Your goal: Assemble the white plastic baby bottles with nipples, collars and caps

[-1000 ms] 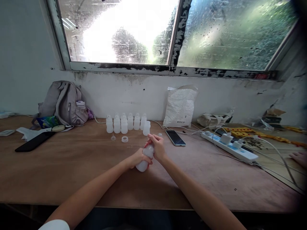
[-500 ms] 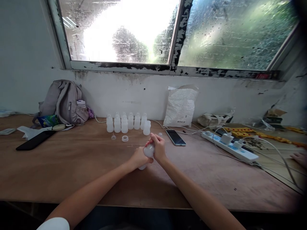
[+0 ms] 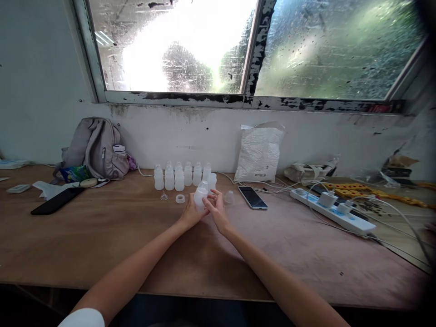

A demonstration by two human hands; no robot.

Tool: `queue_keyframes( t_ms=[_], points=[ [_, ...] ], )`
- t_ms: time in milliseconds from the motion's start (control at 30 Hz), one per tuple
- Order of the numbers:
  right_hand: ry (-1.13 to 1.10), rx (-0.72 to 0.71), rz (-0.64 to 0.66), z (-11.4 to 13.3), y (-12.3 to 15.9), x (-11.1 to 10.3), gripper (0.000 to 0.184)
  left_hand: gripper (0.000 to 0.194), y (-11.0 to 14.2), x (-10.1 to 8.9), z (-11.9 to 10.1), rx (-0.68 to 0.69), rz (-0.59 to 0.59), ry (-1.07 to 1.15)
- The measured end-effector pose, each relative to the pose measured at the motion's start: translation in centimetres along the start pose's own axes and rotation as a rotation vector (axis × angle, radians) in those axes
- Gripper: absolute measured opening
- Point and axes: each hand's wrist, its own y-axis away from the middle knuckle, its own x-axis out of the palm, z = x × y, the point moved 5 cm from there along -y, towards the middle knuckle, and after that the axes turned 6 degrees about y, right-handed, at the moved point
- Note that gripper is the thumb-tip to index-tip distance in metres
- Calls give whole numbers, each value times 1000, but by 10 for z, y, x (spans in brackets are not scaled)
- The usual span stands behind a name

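The table point(image 3: 119, 245) spans the person's whole reach and carries everything in play. Against the wall stand a backpack point(image 3: 97, 146) on the left and a white package point(image 3: 259, 153) right of centre, with a power strip point(image 3: 330, 212) off to the right; none of these appears to belong to the work.

The row of six bottles point(image 3: 169, 180) stands upright near the wall, each with a narrow top in place, so that group looks finished, as far as can be judged at this size.

The left hand point(image 3: 191, 214) wraps its fingers around one side of the held bottle. The right hand point(image 3: 220, 212) lays its thumb on the front, its other fingers loosely curved and partly parted; whether they press cannot be told. Between the hands, in front of the row, the held bottle point(image 3: 200, 200) leans slightly. Something narrow sits on its mouth, but how firmly is unclear.

Just behind it, the wide-topped bottle point(image 3: 212, 180) shows no narrow tip and seems the one left undone. Loose parts remain too: a clear cap point(image 3: 229, 198) beside the right hand, a ring point(image 3: 180, 201) in front of the row, and a small clear teat point(image 3: 164, 197) near that ring.
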Motion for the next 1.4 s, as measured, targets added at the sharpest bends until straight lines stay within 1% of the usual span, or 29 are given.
queue_keyframes(
  t_ms=[67,133,267,300,367,533,600,667,733,800,867,967,1067,1167,1267,1333,1400],
  points=[
    [59,-3,67,-10,-4,2,51,67,-3,0,7,31,38,86],
    [130,-44,109,-17,-7,1,49,70,-3,1,9,78,85,97],
    [318,-144,114,-28,-12,-3,45,68,2,2,-1,281,233,-14],
    [344,-156,111,-30,-12,-4,45,67,3,1,-3,311,255,-41],
    [366,-173,121,-32,-13,-4,45,65,2,-2,-3,302,248,-79],
    [449,-202,167,-30,-13,0,39,65,-6,-8,14,106,162,-98],
    [478,-204,173,-30,-13,1,34,63,-6,-8,19,69,155,-116],
    [492,-208,163,-32,-14,2,33,62,-4,-8,21,89,166,-174],
    [493,-212,134,-34,-14,1,40,64,0,-11,21,161,186,-275],
    [488,-212,114,-36,-16,1,48,64,5,-20,21,249,199,-405],
    [491,-217,108,-37,-20,3,51,58,9,-33,23,329,204,-540],
    [510,-242,91,-40,-32,9,49,38,11,-53,26,418,238,-679],
    [566,-260,26,-45,-53,19,45,28,8,-64,29,424,253,-731],
    [580,-220,-35,-55,-78,31,38,27,6,-68,32,393,229,-726],
    [554,-176,-70,-67,-99,41,41,25,4,-68,37,354,201,-700],
    [535,-168,-87,-73,-110,45,44,24,3,-69,41,327,193,-685],
    [520,-166,-100,-77,-118,49,42,23,2,-69,45,311,189,-682]
  ],
)
